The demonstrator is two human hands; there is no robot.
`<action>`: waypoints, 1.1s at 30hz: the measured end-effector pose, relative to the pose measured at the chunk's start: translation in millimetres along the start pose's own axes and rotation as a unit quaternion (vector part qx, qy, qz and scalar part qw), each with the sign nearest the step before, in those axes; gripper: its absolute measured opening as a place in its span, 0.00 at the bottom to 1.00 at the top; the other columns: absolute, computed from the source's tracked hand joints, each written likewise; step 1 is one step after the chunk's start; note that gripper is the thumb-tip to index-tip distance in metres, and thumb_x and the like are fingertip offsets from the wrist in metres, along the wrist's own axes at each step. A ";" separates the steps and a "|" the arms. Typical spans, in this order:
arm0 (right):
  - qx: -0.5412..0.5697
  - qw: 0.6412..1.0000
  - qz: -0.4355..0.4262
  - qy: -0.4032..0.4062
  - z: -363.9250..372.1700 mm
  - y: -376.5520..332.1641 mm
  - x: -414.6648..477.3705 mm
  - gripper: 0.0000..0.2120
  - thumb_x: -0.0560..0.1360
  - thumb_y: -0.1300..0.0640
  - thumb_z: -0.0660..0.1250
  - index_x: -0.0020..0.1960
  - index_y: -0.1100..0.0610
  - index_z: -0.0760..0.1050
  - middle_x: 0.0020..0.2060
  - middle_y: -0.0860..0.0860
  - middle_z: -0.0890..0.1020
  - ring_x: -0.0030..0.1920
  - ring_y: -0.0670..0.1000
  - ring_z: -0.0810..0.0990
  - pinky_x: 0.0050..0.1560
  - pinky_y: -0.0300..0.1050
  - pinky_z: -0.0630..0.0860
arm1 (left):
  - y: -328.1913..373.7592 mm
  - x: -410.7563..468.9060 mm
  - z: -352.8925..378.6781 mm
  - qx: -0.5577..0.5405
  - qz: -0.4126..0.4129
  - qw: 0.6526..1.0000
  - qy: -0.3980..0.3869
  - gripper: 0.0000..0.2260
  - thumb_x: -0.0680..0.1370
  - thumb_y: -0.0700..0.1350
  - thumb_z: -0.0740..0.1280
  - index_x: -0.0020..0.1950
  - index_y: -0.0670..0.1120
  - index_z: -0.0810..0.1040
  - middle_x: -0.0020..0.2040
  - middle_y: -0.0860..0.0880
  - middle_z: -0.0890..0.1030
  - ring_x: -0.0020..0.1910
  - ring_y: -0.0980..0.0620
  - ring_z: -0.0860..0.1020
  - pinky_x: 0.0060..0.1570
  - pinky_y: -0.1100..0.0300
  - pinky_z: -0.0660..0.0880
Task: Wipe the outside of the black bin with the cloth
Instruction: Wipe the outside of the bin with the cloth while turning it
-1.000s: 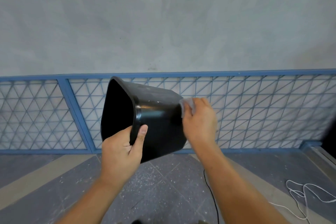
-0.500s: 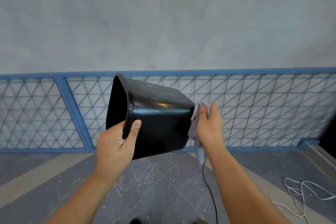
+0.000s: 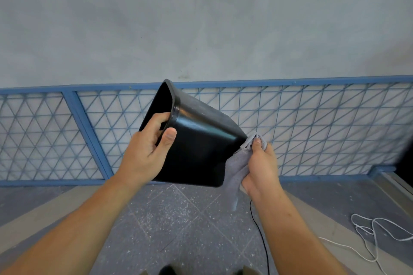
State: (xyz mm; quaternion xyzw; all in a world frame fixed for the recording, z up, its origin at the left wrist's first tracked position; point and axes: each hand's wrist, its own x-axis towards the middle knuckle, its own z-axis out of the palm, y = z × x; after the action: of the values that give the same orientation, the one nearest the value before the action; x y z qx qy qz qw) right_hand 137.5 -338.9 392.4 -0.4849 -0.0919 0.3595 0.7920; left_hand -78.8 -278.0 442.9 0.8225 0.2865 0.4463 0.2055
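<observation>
The black bin (image 3: 201, 140) is held up in the air on its side, its mouth facing up-left and its base down-right. My left hand (image 3: 147, 152) grips the rim, fingers inside the mouth and thumb on the outer wall. My right hand (image 3: 260, 167) is closed on a grey cloth (image 3: 238, 167) and presses it against the bin's base at the right end. One tail of the cloth hangs down below the bin. The bin's far side is hidden.
A blue metal grille fence (image 3: 312, 129) runs along the foot of a grey concrete wall (image 3: 201, 18). Below lies a speckled dark floor (image 3: 178, 219) with a thin black cable (image 3: 261, 236) and a loose white cord (image 3: 375, 236) at the right.
The bin has tilted so its base points further down-right. My right hand slid with the cloth from the upper side wall down to the base end. My left hand's grip shifted on the rim.
</observation>
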 end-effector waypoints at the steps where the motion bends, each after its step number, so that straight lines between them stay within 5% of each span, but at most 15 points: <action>1: 0.014 1.000 0.003 0.006 -1.6 2.3 0.1 0.10 0.86 0.54 0.59 0.53 0.56 0.77 0.47 0.56 0.82 0.50 0.56 0.83 0.60 0.57 0.80 | -0.9 5.1 -1.3 0.007 0.001 1.000 -0.011 0.17 0.86 0.55 0.58 0.70 0.49 0.74 0.42 0.69 0.81 0.40 0.67 0.80 0.38 0.76 0.71; 3: 0.035 0.999 0.003 0.019 -5.8 7.5 1.4 0.10 0.87 0.54 0.59 0.53 0.55 0.77 0.45 0.54 0.81 0.48 0.53 0.82 0.57 0.53 0.80 | -1.2 15.9 -3.0 0.020 0.009 0.999 -0.032 0.17 0.85 0.52 0.61 0.73 0.50 0.75 0.58 0.68 0.81 0.58 0.66 0.79 0.55 0.69 0.75; 5: 0.060 0.998 0.010 0.028 -9.5 13.4 1.9 0.11 0.87 0.55 0.59 0.52 0.55 0.78 0.43 0.53 0.82 0.46 0.51 0.82 0.54 0.51 0.80 | 0.3 24.0 -5.8 0.033 0.031 0.998 -0.054 0.19 0.85 0.51 0.63 0.76 0.52 0.74 0.75 0.63 0.72 0.74 0.63 0.70 0.70 0.62 0.69; 8: 0.094 0.994 0.035 0.053 -12.9 25.2 0.6 0.10 0.86 0.55 0.59 0.53 0.55 0.78 0.43 0.51 0.83 0.44 0.50 0.83 0.47 0.46 0.80 | 9.7 36.5 -17.6 0.021 -0.030 0.992 -0.123 0.15 0.85 0.46 0.63 0.69 0.61 0.78 0.65 0.66 0.80 0.64 0.67 0.77 0.62 0.71 0.72; 10: 0.109 0.991 0.047 0.068 -11.6 35.7 -1.9 0.10 0.86 0.55 0.60 0.53 0.55 0.78 0.41 0.50 0.84 0.41 0.49 0.84 0.44 0.44 0.80 | 15.7 44.7 -17.7 -0.041 -0.123 0.980 -0.148 0.12 0.85 0.43 0.63 0.60 0.56 0.83 0.53 0.58 0.86 0.53 0.60 0.83 0.56 0.64 0.76; 13: 0.116 0.988 0.071 0.079 -5.2 50.8 -9.3 0.10 0.86 0.57 0.59 0.51 0.55 0.78 0.37 0.49 0.85 0.36 0.46 0.85 0.38 0.42 0.80 | 21.2 49.9 -4.2 -0.053 -0.201 0.978 -0.028 0.19 0.84 0.55 0.61 0.50 0.42 0.84 0.44 0.46 0.85 0.47 0.49 0.83 0.51 0.56 0.73; 16: 0.112 0.986 0.089 0.085 -0.8 61.9 -16.1 0.09 0.86 0.57 0.60 0.52 0.56 0.77 0.41 0.53 0.83 0.40 0.51 0.84 0.46 0.48 0.80 | 19.8 52.7 4.4 0.038 -0.220 0.975 -0.005 0.32 0.80 0.71 0.54 0.50 0.46 0.82 0.46 0.49 0.84 0.44 0.57 0.79 0.47 0.61 0.70; 21: 0.114 0.987 0.069 0.093 -1.2 65.9 -18.6 0.09 0.86 0.56 0.60 0.51 0.55 0.77 0.39 0.51 0.82 0.39 0.50 0.82 0.46 0.49 0.79 | 14.5 59.5 -9.6 0.017 -0.230 0.969 -0.094 0.13 0.83 0.62 0.60 0.50 0.62 0.83 0.44 0.70 0.83 0.45 0.73 0.79 0.49 0.67 0.68; 24: 0.101 0.989 0.035 0.098 -0.1 64.5 -19.9 0.10 0.86 0.55 0.60 0.49 0.54 0.76 0.36 0.49 0.82 0.37 0.48 0.82 0.44 0.48 0.78 | 10.0 61.2 -18.9 -0.041 -0.309 0.942 -0.121 0.13 0.81 0.59 0.65 0.48 0.56 0.86 0.44 0.56 0.88 0.49 0.54 0.85 0.58 0.53 0.77; 26: 0.078 0.991 0.003 0.105 2.7 64.5 -20.9 0.10 0.86 0.55 0.60 0.48 0.53 0.75 0.37 0.48 0.80 0.37 0.46 0.80 0.43 0.46 0.77 | 7.9 59.2 -18.3 -0.101 -0.385 0.915 -0.065 0.14 0.76 0.57 0.67 0.49 0.49 0.85 0.45 0.44 0.87 0.50 0.41 0.84 0.62 0.42 0.77; 29: 0.024 0.994 -0.053 0.098 7.4 66.9 -18.8 0.10 0.86 0.52 0.60 0.47 0.51 0.75 0.39 0.48 0.80 0.39 0.46 0.80 0.44 0.43 0.76 | 5.0 50.2 -7.1 -0.145 -0.441 0.885 0.025 0.20 0.74 0.65 0.66 0.51 0.49 0.82 0.47 0.44 0.85 0.49 0.41 0.82 0.60 0.40 0.78; 33: -0.038 0.990 -0.113 0.081 6.1 69.5 -6.9 0.10 0.86 0.51 0.60 0.48 0.51 0.75 0.41 0.49 0.81 0.42 0.46 0.81 0.46 0.45 0.77 | -10.8 37.9 1.8 -0.102 -0.423 0.900 -0.015 0.39 0.64 0.84 0.58 0.52 0.53 0.82 0.50 0.55 0.84 0.53 0.49 0.81 0.63 0.46 0.76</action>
State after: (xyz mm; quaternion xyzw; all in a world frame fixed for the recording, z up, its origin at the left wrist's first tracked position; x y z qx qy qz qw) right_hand 96.1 -320.3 339.0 -0.5289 -0.0952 0.2235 0.8131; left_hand -63.8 -245.3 458.9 0.6051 0.5573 0.3319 0.4617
